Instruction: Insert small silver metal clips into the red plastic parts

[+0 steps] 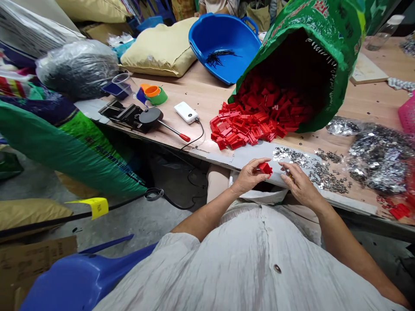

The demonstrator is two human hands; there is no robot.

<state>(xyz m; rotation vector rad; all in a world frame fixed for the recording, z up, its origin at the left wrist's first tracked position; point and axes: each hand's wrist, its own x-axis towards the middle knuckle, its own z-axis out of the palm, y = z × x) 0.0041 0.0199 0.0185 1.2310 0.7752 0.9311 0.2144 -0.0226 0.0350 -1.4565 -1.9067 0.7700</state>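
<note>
Between the thumb and fingers of my left hand (249, 177) is a small red plastic part (265, 169), held just off the table's front edge. Close beside it on the right, my right hand (300, 183) pinches a small slim tool (287, 172), maybe tweezers; its exact kind is hard to make out. Ahead of my hands, a heap of red plastic parts (246, 125) spills from the mouth of a green woven sack (348, 56). Small flat metal pieces (292, 156) lie scattered on the table by my right hand.
Plastic bags of metal pieces (379, 151) sit at the right. A blue basin (223, 43) and a stuffed beige sack (158, 47) stand at the back. Leftward are a white power bank (186, 112) with a cable and a black hand-lever device (136, 116). A blue chair (87, 276) stands lower left.
</note>
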